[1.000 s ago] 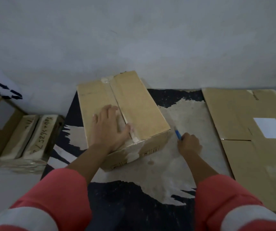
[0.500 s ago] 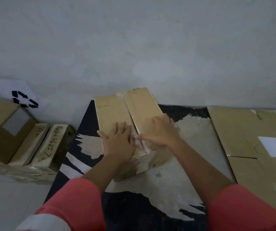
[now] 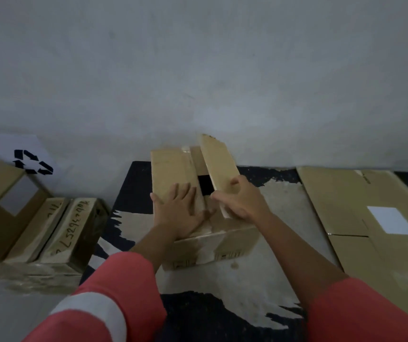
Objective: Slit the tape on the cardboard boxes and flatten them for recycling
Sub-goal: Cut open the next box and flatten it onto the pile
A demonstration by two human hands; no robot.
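Observation:
A brown cardboard box (image 3: 212, 248) sits on a worn black-and-beige mat in the middle. My left hand (image 3: 180, 211) presses flat on the box's left top flap (image 3: 170, 169). The right top flap (image 3: 219, 161) is lifted and tilted up, and my right hand (image 3: 242, 198) grips its near end. A dark gap into the box shows between the two flaps. The blue cutter seen earlier is out of sight.
Flattened cardboard (image 3: 360, 208) with a white label lies at the right. At the left stand a taped box (image 3: 5, 206) and upright folded cartons (image 3: 69, 228) under a recycling sign (image 3: 29, 161). A grey wall rises behind.
My right hand left the mat, where it held a blue cutter, moved onto the box and lifted the right flap open. My left hand stayed pressed on the left flap.

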